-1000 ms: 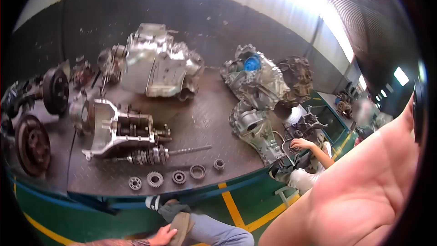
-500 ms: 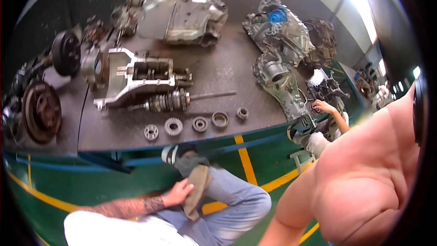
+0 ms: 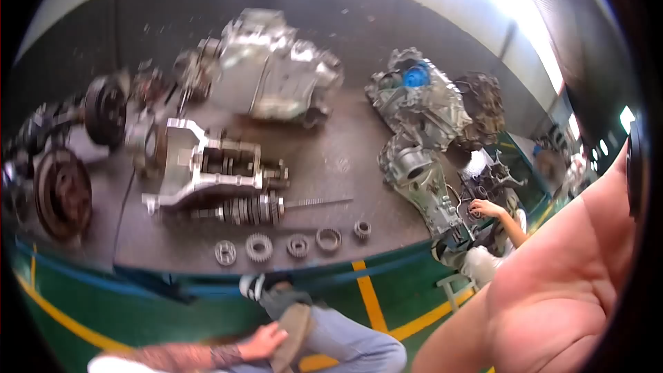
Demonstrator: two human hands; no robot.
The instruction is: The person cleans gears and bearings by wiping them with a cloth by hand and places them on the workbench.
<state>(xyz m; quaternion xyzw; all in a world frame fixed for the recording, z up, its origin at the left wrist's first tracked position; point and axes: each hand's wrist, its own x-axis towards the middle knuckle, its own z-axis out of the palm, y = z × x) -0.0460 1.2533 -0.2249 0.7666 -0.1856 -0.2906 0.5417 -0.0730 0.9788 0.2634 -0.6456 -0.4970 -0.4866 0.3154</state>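
My left hand (image 3: 266, 340), at the bottom below the bench, has its fingers closed on a brown cloth (image 3: 293, 335) over my jeans (image 3: 356, 342). My bent right arm (image 3: 545, 290) fills the lower right and rises past the frame edge; its hand is out of sight. Ahead on the metal bench (image 3: 331, 166) lies an open gearbox housing (image 3: 186, 159). A shaft with stacked gears (image 3: 252, 211) rests before it. Several loose gears and rings, among them a toothed gear (image 3: 259, 248), form a row near the front edge.
A large metal casing (image 3: 276, 83) stands at the back, with rusty drums (image 3: 63, 195) at far left. More housings (image 3: 421, 173) are on the right. Beyond them, a co-worker's hand (image 3: 487, 208) touches parts. The bench has a blue lower rail (image 3: 228, 286) above green floor.
The view dipped and then rose again, and lies slightly further left than at first. My left hand stays on the cloth. The bench parts keep their arrangement.
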